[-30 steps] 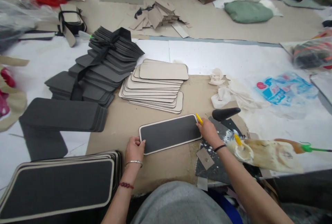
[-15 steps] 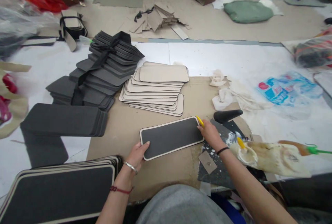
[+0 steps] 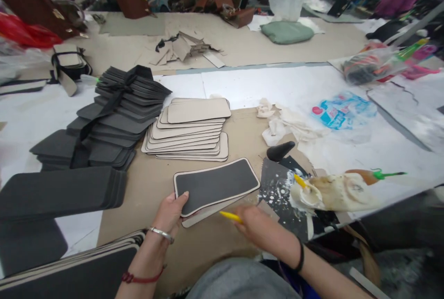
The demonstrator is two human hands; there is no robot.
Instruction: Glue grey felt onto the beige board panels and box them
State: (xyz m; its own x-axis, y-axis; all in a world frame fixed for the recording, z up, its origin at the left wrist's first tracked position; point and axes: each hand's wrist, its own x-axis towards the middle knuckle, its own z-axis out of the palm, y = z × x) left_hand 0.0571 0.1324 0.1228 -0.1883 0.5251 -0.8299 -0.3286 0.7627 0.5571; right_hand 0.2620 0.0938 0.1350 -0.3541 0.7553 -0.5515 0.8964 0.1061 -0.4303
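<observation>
My left hand point(image 3: 169, 213) grips the left end of a dark rectangular panel point(image 3: 218, 183) with a beige border, thumb on top. A pale strip point(image 3: 208, 212) shows beneath the panel's near edge. Below and to the right of that edge, my right hand point(image 3: 258, 227) is closed on a slim yellow pointed stick point(image 3: 229, 217), tip facing left; some motion blur softens this hand. Just beyond the panel lies a fanned stack of beige panels point(image 3: 197, 112). Another stack of bordered dark panels point(image 3: 79, 273) sits at lower left.
Dark panels point(image 3: 114, 114) bound with a black strap lie at left, with loose dark panels point(image 3: 62, 190) nearer. To the right are a white-smeared container point(image 3: 308, 197) holding another yellow stick point(image 3: 300, 181), a spattered dark board point(image 3: 274, 181) and a black tapered object point(image 3: 280, 151).
My right hand has left the panel's far right corner and come down toward me, the yellow stick now pointing left. A pale strip now shows under the panel. The view has shifted right.
</observation>
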